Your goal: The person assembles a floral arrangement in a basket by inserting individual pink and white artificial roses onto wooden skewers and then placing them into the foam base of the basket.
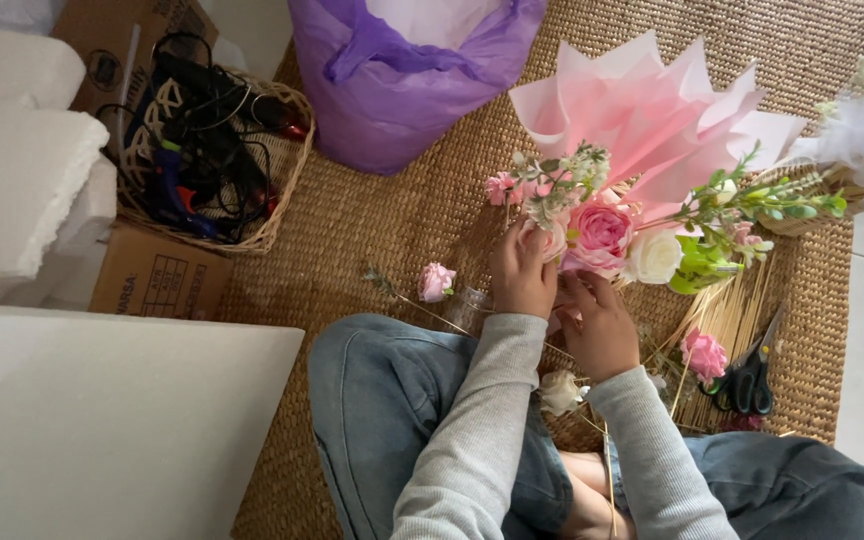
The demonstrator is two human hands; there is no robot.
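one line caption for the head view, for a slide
Both hands, left hand and right hand, hold a pink-wrapped bouquet over a woven mat, scissors nearby.

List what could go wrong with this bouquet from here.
1. Both hands, left and right, bunch at the bouquet base; a slipped grip could let the stems spread.
2. The pink paper fans wide and loose; it might crease if pressed.
3. The scissors lie open-side near the right knee beside a loose rose; a shifting leg could hit them or crush the flower.
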